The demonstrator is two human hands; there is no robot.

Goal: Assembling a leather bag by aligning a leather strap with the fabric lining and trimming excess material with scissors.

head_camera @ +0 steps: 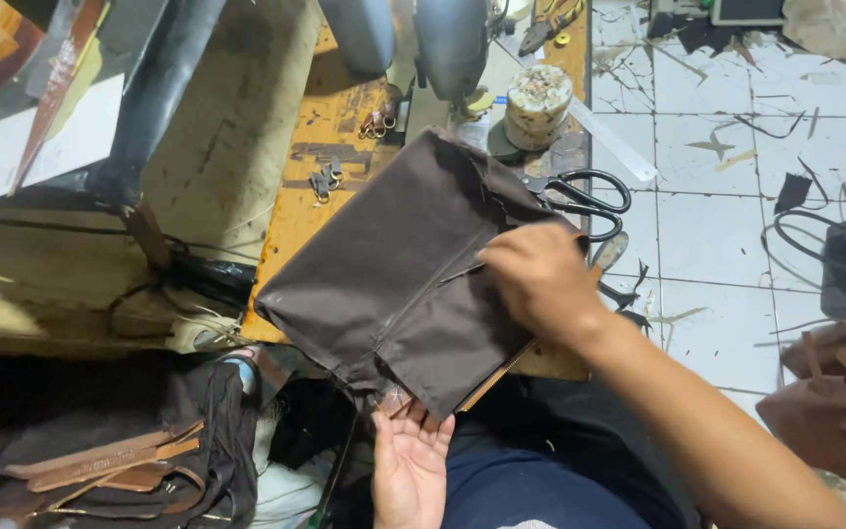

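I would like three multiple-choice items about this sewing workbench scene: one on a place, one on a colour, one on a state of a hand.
1. Where do the black-handled scissors lie?
A. on the tiled floor
B. at the right edge of the workbench, beyond the right hand
C. in the left hand

2. What colour is the fabric panel on the bench?
A. dark brown
B. white
C. bright red

3. How is the left hand placed?
A. clenched around the scissors
B. pressed flat on top of the panel
C. open, palm up, fingers at the panel's near edge

Answers:
1 B: the scissors rest on the wooden workbench, just past the right hand.
2 A: the panel's whole surface is dark brown.
3 C: the palm faces the camera and the fingertips meet the panel's lower edge.
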